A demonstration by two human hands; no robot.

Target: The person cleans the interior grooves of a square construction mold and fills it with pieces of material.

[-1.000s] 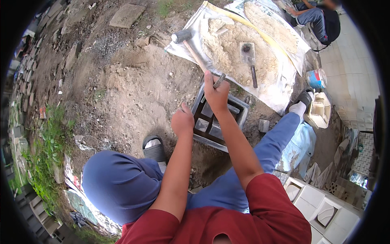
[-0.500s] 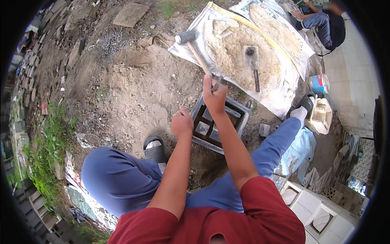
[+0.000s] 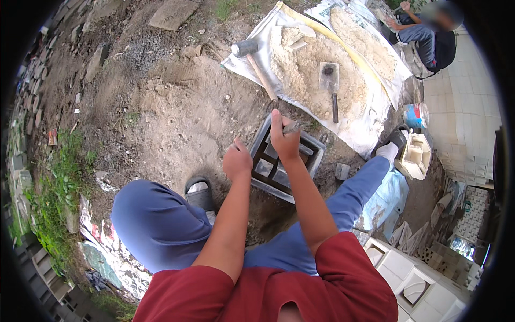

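A grey metal block mould point(image 3: 271, 190) with inner dividing compartments sits on the ground between my feet, with loop handles at its sides. My right hand point(image 3: 286, 142) is closed over its far part, around a short grey piece point(image 3: 292, 127) whose kind I cannot make out. My left hand point(image 3: 237, 161) is closed beside the mould's left edge; what it holds, if anything, is hidden. Just beyond lies a mallet point(image 3: 245, 49) with a grey head and wooden handle. A trowel point(image 3: 329, 80) with a dark handle rests on a pale sand heap point(image 3: 300, 64).
The sand lies on a white sack sheet point(image 3: 351, 137). To the right are a small grey block point(image 3: 342, 171), a paint bucket point(image 3: 416, 115) and a pale hollow block point(image 3: 414, 155). Stacked pale blocks point(image 3: 394, 271) stand at lower right. Another person point(image 3: 429, 43) sits at far right.
Both hands have shifted slightly; my right hand sits a little lower over the mould, nearer me. The view has moved a little. The mallet and trowel stay where they lay.
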